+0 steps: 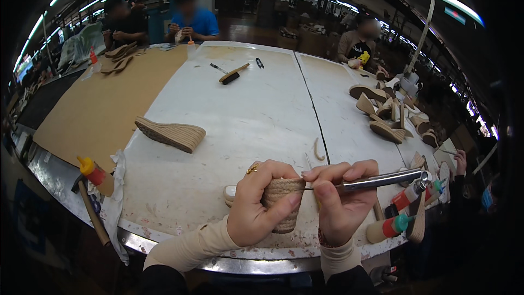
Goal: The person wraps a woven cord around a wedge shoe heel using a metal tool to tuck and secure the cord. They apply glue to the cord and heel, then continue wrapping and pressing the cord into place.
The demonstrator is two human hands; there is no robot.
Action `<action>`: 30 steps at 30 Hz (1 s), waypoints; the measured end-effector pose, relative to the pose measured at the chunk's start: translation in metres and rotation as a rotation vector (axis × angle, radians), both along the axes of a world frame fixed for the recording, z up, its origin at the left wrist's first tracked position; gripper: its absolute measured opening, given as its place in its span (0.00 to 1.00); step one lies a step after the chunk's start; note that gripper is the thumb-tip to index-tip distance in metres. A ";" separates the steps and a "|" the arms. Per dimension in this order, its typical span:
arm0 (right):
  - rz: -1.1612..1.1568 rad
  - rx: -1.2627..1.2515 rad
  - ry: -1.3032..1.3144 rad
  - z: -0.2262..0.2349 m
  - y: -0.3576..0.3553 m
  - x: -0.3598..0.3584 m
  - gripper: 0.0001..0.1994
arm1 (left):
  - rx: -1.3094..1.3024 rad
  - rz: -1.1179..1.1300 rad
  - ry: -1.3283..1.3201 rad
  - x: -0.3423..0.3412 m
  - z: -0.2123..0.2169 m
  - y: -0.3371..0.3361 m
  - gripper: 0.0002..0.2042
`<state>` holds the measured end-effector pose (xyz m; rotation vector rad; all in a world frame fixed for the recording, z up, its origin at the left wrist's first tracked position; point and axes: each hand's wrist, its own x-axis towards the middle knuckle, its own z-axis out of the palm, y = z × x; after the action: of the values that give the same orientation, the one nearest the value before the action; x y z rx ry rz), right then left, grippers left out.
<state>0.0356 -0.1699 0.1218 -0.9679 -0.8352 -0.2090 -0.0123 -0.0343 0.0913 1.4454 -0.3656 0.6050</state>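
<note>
Wrapped around a braided, rope-covered wedge heel (pixel 284 196), my left hand (pixel 254 205) is closed near the front edge of the table, its thumb against the heel's side. My right hand (pixel 345 207) grips a silver-handled tool (pixel 385 179) between thumb and fingers. A thin metal tip runs from the tool leftward to the heel's upper right edge. Whether the tip goes into the braid or only touches it, I cannot tell. Part of a pale shoe piece (pixel 230 194) shows behind my left hand. Farther left, a single rope-covered wedge sole (pixel 172 133) lies on the table.
A pile of wedge soles (pixel 385 112) lies at right. Glue bottles (pixel 388 228) stand near my right hand; a yellow-capped bottle (pixel 97 175), a hammer (pixel 93 213) and a white cloth (pixel 115 202) lie left. A brush (pixel 233 75) and snips (pixel 259 63) lie farther off. Other people sit around the table (pixel 240 125).
</note>
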 end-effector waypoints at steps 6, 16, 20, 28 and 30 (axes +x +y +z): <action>0.019 -0.091 -0.113 -0.006 0.005 0.007 0.18 | 0.055 0.069 -0.036 0.002 0.000 0.001 0.13; -0.025 -0.095 -0.095 -0.006 0.006 0.003 0.19 | 0.098 0.094 -0.028 0.000 -0.003 -0.002 0.15; -0.036 0.086 0.014 -0.009 0.008 0.006 0.18 | 0.098 0.214 -0.087 0.001 -0.002 -0.004 0.16; -0.014 -0.039 -0.065 -0.017 0.015 -0.005 0.14 | -0.511 0.007 0.176 -0.006 0.014 0.004 0.32; -0.087 -0.022 -0.103 -0.020 0.021 0.000 0.13 | -0.556 -0.300 0.065 -0.003 0.016 0.013 0.33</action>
<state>0.0359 -0.1485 0.1023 -1.0219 -0.8919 -0.3274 -0.0154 -0.0213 0.1078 0.8536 -0.3222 0.3730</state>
